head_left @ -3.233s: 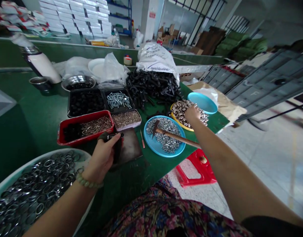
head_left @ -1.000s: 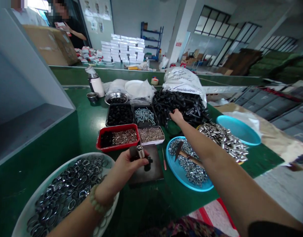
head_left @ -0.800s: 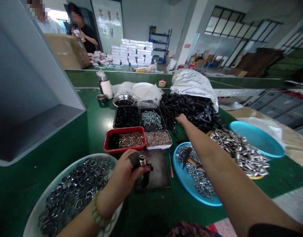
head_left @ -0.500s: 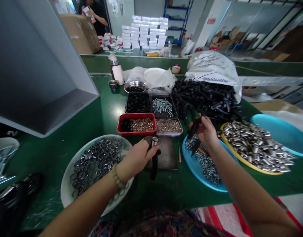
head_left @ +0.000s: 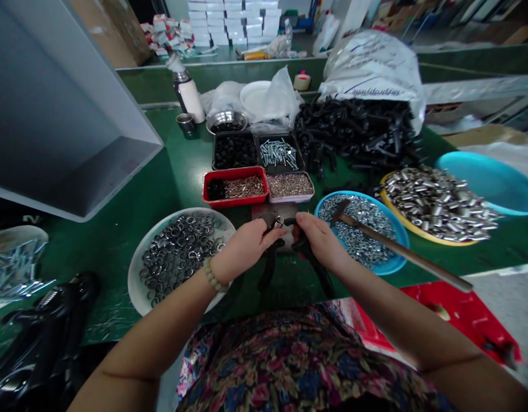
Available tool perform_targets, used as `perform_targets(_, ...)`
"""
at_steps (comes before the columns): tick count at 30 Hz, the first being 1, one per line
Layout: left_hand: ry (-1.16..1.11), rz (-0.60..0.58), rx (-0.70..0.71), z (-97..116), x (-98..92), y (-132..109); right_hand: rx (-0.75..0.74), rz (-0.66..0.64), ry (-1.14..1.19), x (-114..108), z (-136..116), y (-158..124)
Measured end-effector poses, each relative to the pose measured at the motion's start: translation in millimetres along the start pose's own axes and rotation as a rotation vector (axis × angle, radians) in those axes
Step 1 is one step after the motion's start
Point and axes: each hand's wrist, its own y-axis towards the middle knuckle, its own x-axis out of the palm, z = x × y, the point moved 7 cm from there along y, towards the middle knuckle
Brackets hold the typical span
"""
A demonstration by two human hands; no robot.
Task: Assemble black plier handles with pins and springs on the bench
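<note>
My left hand is closed on a black lever part with a small silver threaded sleeve at its top. My right hand is closed on a second black lever part. Both hands meet over a dark metal plate near the table's front edge, and the two black parts touch at their upper ends. The pile of black lever parts lies at the back right.
White bowl of metal rings at left. Blue plate of nuts with a hammer across it at right. Yellow dish of silver sleeves, red tray, screw trays, grey box at left.
My right hand took a black lever part from the pile and brought it back to my left hand. The view has tilted down toward my lap.
</note>
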Motion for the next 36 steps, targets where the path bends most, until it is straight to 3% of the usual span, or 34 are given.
perform_targets(3,0.088,-0.001,0.029,1.2,-0.3,-1.4,-0.082,-0.027,-0.156,-0.9,-11.3,0.7)
perform_targets(6,0.241,-0.115,0.062,4.7,4.8,-1.4,-0.153,-0.086,-0.311,3.9,-22.9,1.1)
perform_targets(9,0.39,-0.163,0.07,9.9,9.4,0.2,-0.167,-0.016,-0.254,7.9,-25.9,-0.7)
perform_targets(13,0.419,-0.079,0.028,14.1,13.9,0.7,-0.192,0.159,-0.145,12.0,-14.2,-9.9)
perform_targets(16,0.377,-0.078,-0.014,9.8,9.4,-3.7,-0.136,0.117,-0.089,12.7,1.5,-4.7)
perform_targets(19,0.289,-0.078,0.001,5.8,-10.1,-8.4,-0.216,-0.066,-0.18,10.9,-3.9,30.9)
perform_targets(22,0.357,0.056,0.113,8.9,-26.3,-10.3,-0.423,-0.099,-0.648,13.9,-26.5,94.6)
perform_targets(24,0.555,0.022,0.204,9.7,-10.4,-10.0,-0.514,-0.137,-1.125,32.1,-33.2,139.2)
perform_targets(26,0.718,-0.135,0.284,5.4,19.8,-9.2,-0.512,-0.216,-1.492,52.4,-28.4,174.8)
perform_targets(28,0.768,-0.258,0.312,-2.8,37.9,-4.9,-0.474,-0.287,-1.661,65.5,-20.4,195.8)
perform_targets(29,0.767,-0.274,0.295,-8.0,36.8,1.1,-0.462,-0.309,-1.686,69.0,-17.1,200.9)
perform_targets(31,0.771,-0.234,0.207,-22.8,15.1,23.2,-0.467,-0.319,-1.684,71.0,-13.6,203.9)
perform_targets(34,0.841,-0.054,-0.033,-57.4,-44.2,72.5,-0.478,-0.3,-1.685,67.4,-13.2,201.6)
perform_targets(36,0.862,-0.025,-0.165,-82.0,-69.5,101.9,-0.472,-0.299,-1.69,66.0,-14.1,200.2)
